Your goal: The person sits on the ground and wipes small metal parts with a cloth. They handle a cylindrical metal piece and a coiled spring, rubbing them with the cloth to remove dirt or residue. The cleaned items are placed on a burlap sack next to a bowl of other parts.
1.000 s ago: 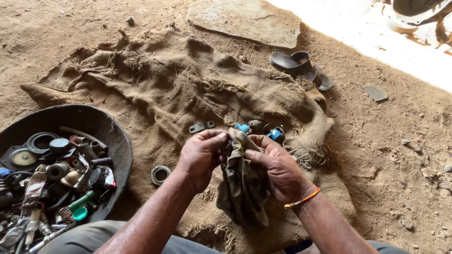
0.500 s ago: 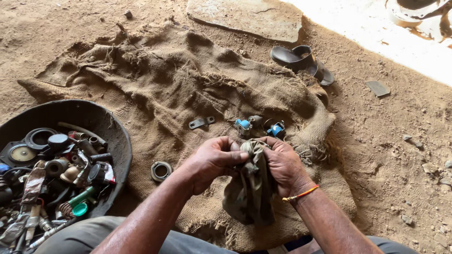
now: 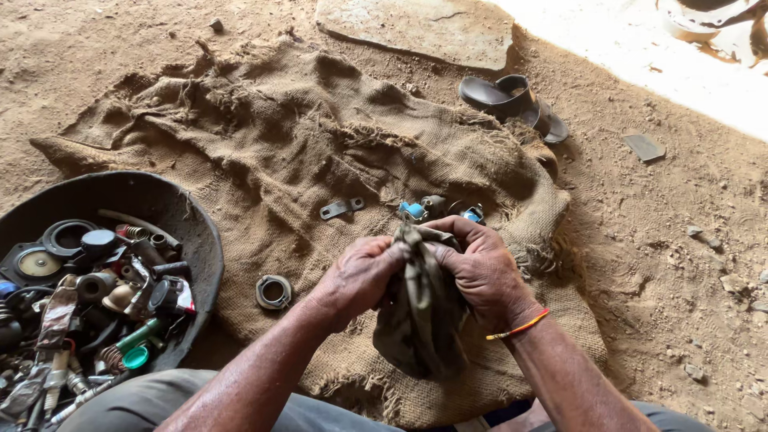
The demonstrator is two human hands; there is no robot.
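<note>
Both my hands grip a dirty olive-grey rag (image 3: 420, 320) that hangs down between them over the burlap sack (image 3: 304, 152). My left hand (image 3: 360, 276) clutches the rag's upper left part with fingers curled. My right hand (image 3: 480, 268), with a red-orange thread on the wrist, closes on the rag's top right. Whatever is wrapped inside the rag is hidden. Just beyond my hands lie small blue and metal parts (image 3: 432, 210) on the sack.
A black round tub (image 3: 196, 232) at the left holds several metal and plastic scraps. A metal ring (image 3: 274, 291) and a flat metal bracket (image 3: 342, 209) lie on the sack. A dark sandal (image 3: 516, 100) and a flat stone slab (image 3: 416, 28) lie beyond on the dirt floor.
My hands have drawn slightly closer to me and tightened together on the top of the rag, bunching it. The parts on the sack have not moved.
</note>
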